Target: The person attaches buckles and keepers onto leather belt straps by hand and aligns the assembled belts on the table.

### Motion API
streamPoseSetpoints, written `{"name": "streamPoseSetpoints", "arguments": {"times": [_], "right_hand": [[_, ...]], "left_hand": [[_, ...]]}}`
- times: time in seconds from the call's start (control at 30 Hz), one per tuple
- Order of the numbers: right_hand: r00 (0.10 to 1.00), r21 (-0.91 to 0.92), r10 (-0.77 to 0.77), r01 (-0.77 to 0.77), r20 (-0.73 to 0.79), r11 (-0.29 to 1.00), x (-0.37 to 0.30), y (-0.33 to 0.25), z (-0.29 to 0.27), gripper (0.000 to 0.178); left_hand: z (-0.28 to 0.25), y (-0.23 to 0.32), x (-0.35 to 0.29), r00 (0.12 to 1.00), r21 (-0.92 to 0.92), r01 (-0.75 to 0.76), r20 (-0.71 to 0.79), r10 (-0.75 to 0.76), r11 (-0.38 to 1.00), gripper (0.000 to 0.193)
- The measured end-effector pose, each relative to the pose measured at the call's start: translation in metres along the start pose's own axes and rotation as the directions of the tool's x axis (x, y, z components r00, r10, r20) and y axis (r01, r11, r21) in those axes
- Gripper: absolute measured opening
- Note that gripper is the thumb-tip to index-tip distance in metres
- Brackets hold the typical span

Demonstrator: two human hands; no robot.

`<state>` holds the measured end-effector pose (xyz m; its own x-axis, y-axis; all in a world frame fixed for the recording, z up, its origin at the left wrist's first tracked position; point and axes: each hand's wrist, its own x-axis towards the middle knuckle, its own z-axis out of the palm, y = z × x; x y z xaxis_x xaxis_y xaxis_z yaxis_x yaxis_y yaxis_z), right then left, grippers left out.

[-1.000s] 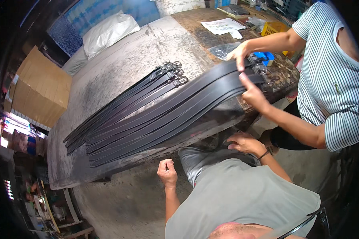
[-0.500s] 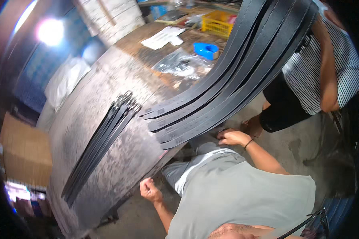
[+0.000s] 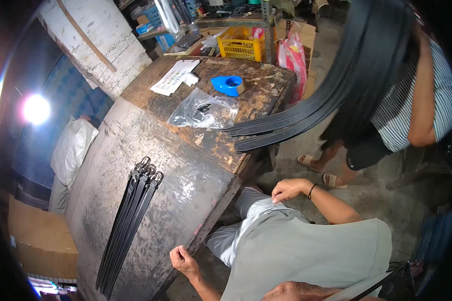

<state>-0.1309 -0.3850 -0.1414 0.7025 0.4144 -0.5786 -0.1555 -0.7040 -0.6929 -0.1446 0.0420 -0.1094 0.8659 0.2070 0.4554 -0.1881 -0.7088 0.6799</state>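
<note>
fingers (image 3: 175, 255) curl: left hand (image 3: 186, 263) by table (image 3: 119, 145) with belts (image 3: 127, 226), right hand (image 3: 290, 188) near lap (image 3: 256, 206).

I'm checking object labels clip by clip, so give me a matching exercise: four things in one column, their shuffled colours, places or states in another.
1. belts lying flat
2. left hand
3. right hand
4. tape dispenser

A. blue
B. dark band at its wrist
C. curled, overlapping the table edge in view
D. black, buckles at one end

Pairs: 1-D; 2-C; 3-B; 4-A
</note>
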Motion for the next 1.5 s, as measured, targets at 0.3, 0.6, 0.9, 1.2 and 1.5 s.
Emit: {"name": "streamPoseSetpoints", "arguments": {"times": [0.3,0.6,0.9,1.2,1.5], "right_hand": [[0.255,-0.087,-0.181,0.342,-0.950,0.936,0.028,-0.045,-0.182,0.020],[-0.034,0.313,0.311,-0.110,-0.950,0.943,0.094,0.069,-0.345,0.020],[-0.099,0.188,0.160,-0.512,-0.982,0.838,0.149,0.104,-0.396,0.021],[-0.115,0.265,0.243,-0.553,-0.963,0.790,0.159,0.116,-0.427,0.023],[-0.183,0.136,0.063,-0.417,-0.981,0.899,0.172,0.124,-0.418,0.028]], "left_hand": [[0.025,-0.034,0.037,0.998,0.066,-0.014,0.059,0.010,0.998,0.009],[0.058,-0.044,0.031,0.999,0.398,0.033,0.011,-0.041,0.917,0.014],[0.054,-0.016,0.047,1.000,0.534,-0.023,0.017,0.016,0.845,0.018],[0.060,-0.007,0.049,0.996,0.606,0.024,0.054,-0.071,0.795,0.024],[0.060,-0.019,0.044,0.993,0.546,0.091,0.011,-0.115,0.833,0.023]]}}
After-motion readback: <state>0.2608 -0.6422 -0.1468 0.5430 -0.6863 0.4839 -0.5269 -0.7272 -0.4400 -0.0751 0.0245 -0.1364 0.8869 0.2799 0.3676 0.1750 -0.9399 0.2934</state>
